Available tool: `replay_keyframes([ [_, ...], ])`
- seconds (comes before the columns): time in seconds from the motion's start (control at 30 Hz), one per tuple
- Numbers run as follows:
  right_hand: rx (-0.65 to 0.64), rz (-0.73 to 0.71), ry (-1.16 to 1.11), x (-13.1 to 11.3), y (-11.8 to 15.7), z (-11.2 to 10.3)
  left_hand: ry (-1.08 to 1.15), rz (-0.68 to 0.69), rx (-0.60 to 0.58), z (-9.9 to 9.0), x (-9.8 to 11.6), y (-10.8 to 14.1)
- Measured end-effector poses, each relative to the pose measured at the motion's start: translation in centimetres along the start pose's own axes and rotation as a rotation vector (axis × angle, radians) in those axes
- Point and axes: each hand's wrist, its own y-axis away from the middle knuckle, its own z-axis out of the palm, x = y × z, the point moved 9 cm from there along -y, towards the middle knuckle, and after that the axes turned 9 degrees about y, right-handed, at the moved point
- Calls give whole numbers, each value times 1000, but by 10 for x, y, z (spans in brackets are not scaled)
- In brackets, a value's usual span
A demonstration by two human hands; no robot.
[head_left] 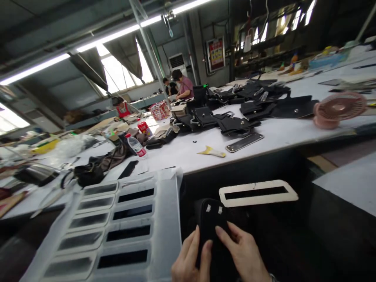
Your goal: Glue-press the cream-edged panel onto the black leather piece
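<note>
A black piece (212, 223) with two small light tabs near its top edge is between my hands at the bottom centre. My left hand (192, 256) grips its left side, thumb on the front. On the right side, my right hand (242, 250) pinches the piece between thumb and fingers. Just behind it lies a cream oval frame (258, 193) with a dark slot. To the left, a translucent sheet (166, 219) carries two columns of similar slotted frames. The lower part of the black piece blends into the dark background.
Beyond is a white table (188, 156) with black bags (232, 122), a yellow-white tool (210, 151), a dark strip (244, 142), a pink fan (337, 107) and a water bottle (135, 145). Several people sit farther back.
</note>
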Motion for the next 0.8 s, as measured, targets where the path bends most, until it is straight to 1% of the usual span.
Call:
replay_keyframes([
  [0.07,22,-8,37,-7,-5,-1,1,50,-10,5,2,-3],
  [0.13,36,4,42,-10,-10,-2,11,43,-29,11,-1,-5],
  [0.27,6,38,15,-12,-18,0,49,-93,-63,18,-15,-13],
  [0.37,0,0,86,-16,-22,3,70,-178,-61,17,-19,-27],
  [0.47,-6,-82,176,-23,-23,9,57,-163,-75,14,-8,-44],
  [0.57,16,-144,215,-27,-24,11,69,-160,-72,11,1,-54],
  [0.7,74,-166,312,-31,-28,11,104,-224,-79,11,-7,-57],
  [0.8,129,-223,414,-39,-29,15,136,-268,-82,8,-16,-59],
])
